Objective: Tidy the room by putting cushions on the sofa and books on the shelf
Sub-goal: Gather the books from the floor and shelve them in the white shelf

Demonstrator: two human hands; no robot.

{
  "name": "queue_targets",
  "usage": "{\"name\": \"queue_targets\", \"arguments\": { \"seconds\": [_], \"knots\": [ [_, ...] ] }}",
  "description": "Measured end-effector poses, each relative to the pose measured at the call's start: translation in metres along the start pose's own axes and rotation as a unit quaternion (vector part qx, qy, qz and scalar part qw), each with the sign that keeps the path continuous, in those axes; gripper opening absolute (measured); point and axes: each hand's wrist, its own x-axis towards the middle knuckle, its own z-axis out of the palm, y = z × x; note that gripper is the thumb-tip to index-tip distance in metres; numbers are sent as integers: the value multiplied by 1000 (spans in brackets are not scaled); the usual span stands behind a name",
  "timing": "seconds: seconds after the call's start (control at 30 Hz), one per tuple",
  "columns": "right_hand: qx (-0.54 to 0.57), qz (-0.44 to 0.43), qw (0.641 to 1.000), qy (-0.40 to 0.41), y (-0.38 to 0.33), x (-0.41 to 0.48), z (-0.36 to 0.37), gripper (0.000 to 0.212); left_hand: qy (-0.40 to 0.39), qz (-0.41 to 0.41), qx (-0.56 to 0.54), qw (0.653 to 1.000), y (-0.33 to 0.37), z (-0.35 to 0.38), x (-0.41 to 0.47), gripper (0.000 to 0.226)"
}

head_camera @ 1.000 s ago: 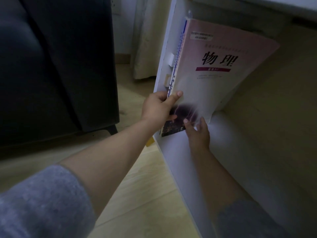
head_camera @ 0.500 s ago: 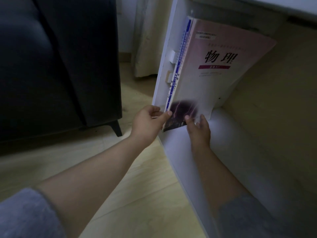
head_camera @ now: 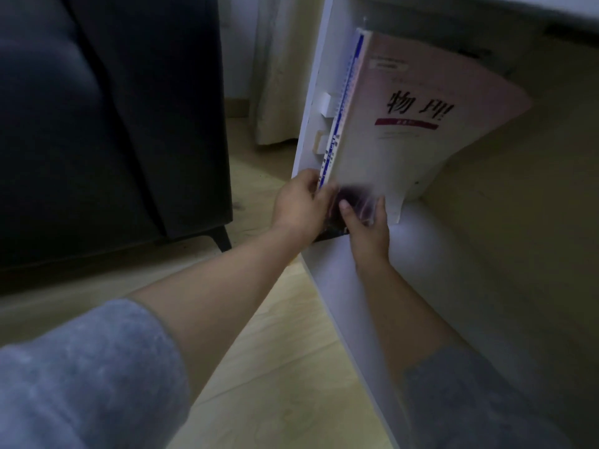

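A pink-and-white textbook (head_camera: 402, 124) with black characters on its cover stands upright inside the white shelf (head_camera: 343, 286), leaning against the left side panel. A thinner book with a blue spine (head_camera: 345, 95) is squeezed between it and the panel. My left hand (head_camera: 299, 207) grips the lower spine corner of the books at the shelf's front edge. My right hand (head_camera: 366, 223) presses its fingers on the dark lower part of the textbook's cover, wrist resting on the shelf floor.
A dark sofa (head_camera: 107, 124) on short legs stands to the left, a strip of pale wooden floor (head_camera: 265, 367) between it and the shelf. A beige curtain (head_camera: 278, 76) hangs behind. The shelf compartment to the right of the books holds nothing visible.
The books have tipped more upright against the left panel. My left hand slid down from the spine to the lower corner; my right hand stayed on the cover's bottom.
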Motion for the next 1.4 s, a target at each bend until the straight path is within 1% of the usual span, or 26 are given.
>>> {"name": "queue_targets", "arguments": {
  "seconds": [0.1,0.23,0.37,0.5,0.63,0.73,0.93,1.03,1.13,1.27,1.4],
  "knots": [
    [-38,-15,999,1,7,3,-3,95,7,-11,-4,1000,-5,-1,10,13],
    [-75,-33,996,17,16,5,-7,93,-9,-12,-28,999,-9,-1,11,16],
    [-65,-43,996,29,18,0,-6,94,-20,-14,-35,999,-10,-3,11,15],
    [-84,-55,994,39,18,-6,-5,90,-23,-13,-34,999,-10,-4,11,13],
    [-91,-55,994,36,16,-10,-4,91,-14,-17,-56,998,-12,-3,9,13],
    [-81,-51,995,32,14,-12,-6,84,1,-25,-75,997,-12,1,4,11],
    [-46,-43,997,37,11,-18,-7,79,35,-27,-65,997,-12,4,0,17],
    [-52,-40,997,42,9,-20,-9,80,38,-36,-59,997,-14,3,-2,31],
    [-49,-34,997,43,7,-22,-9,79,38,-49,-54,997,-15,1,-5,38],
    [-46,-23,998,45,7,-25,-11,78,44,-75,-61,994,-21,-2,-16,41],
    [-39,-25,998,49,5,-34,-12,78,40,-71,-39,996,-30,-5,-33,42]
  ]
}}
